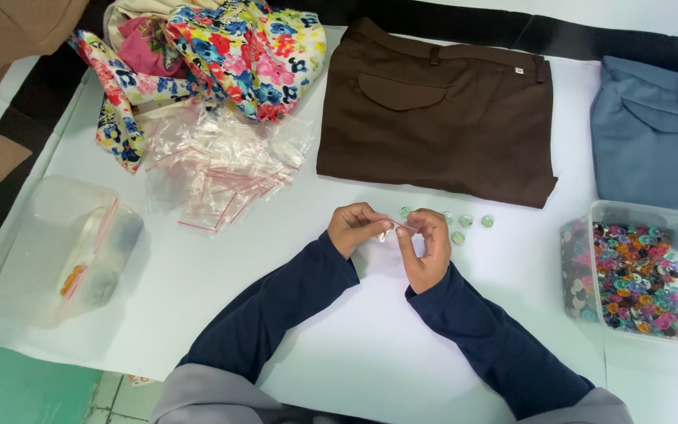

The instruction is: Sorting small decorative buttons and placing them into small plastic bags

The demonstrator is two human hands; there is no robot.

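My left hand [355,228] and my right hand [427,250] meet over the white table [198,283], both pinching one small clear zip bag [396,228] with a red strip between the fingertips. Both arms wear dark blue sleeves. Several small greenish buttons [466,222] lie loose on the table just right of my right hand, below the folded brown trousers [441,114].
A heap of small clear zip bags [221,169] lies at the upper left below a floral cloth [229,55]. A lidded clear box [68,251] stands at the left. A clear tub of many coloured buttons [641,275] sits at the right, under grey-blue trousers [657,133].
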